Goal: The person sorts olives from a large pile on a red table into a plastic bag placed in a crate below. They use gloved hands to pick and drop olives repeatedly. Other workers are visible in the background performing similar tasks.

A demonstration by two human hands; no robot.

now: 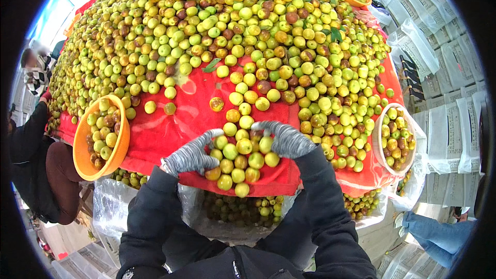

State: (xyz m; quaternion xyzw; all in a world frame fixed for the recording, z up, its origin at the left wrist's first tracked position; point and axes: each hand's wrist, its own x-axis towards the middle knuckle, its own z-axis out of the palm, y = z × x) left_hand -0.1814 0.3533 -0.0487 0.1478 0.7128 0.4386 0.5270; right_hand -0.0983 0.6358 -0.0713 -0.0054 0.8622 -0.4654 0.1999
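A loose cluster of green and brown jujubes [244,146] lies between my hands near the front edge of a red cloth [155,135]. My left hand [193,154], in a grey knitted glove, curves along the cluster's left side, thumb and fingers spread. On the right, my right hand [286,138] wears a matching glove. Its fingers reach over the upper right of the cluster, by a darker fruit partly hidden there. Both hands touch or nearly touch the outer fruit, and neither grips one visibly. Beyond them, a broad heap of jujubes [217,19] covers the cloth.
An orange basket [79,151] of jujubes sits left, a pale basket [376,139] right, another orange basket [366,3] far right. Below the cloth edge, a plastic-lined container [193,205] holds jujubes. Wrapped crates [445,135] are stacked right. A person [35,170] sits left; jeans-clad legs [438,236] show lower right.
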